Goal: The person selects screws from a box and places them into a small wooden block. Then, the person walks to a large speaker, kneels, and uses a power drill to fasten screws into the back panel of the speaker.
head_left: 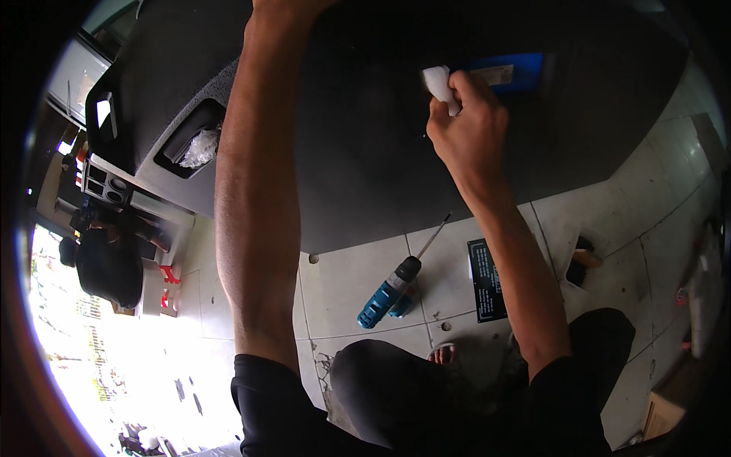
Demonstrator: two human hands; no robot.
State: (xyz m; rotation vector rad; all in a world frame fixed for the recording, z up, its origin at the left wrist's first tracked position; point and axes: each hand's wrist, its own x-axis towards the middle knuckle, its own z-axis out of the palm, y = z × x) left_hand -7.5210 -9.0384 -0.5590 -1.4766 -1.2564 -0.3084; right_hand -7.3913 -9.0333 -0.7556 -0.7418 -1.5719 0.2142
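Note:
My right hand [474, 114] is closed round a wad of white cloth or tissue [437, 78], pinched between thumb and fingers. It is at the face of a large black cabinet [358, 152], just left of a blue rectangular panel [525, 72] with a pale label. My left arm reaches far up across the cabinet. Only the edge of my left hand [293, 4] shows at the top of the picture, its fingers out of sight. Crumpled clear plastic [200, 149] sits in a recessed handle [180, 156] on the cabinet's side, beside my left forearm.
A teal and black cordless drill [386, 293] with a long bit lies on the tiled floor between my arms. A black printed plate [485, 282] lies right of it, partly behind my right forearm. At the left, a person in dark clothes [110, 263] is near other equipment.

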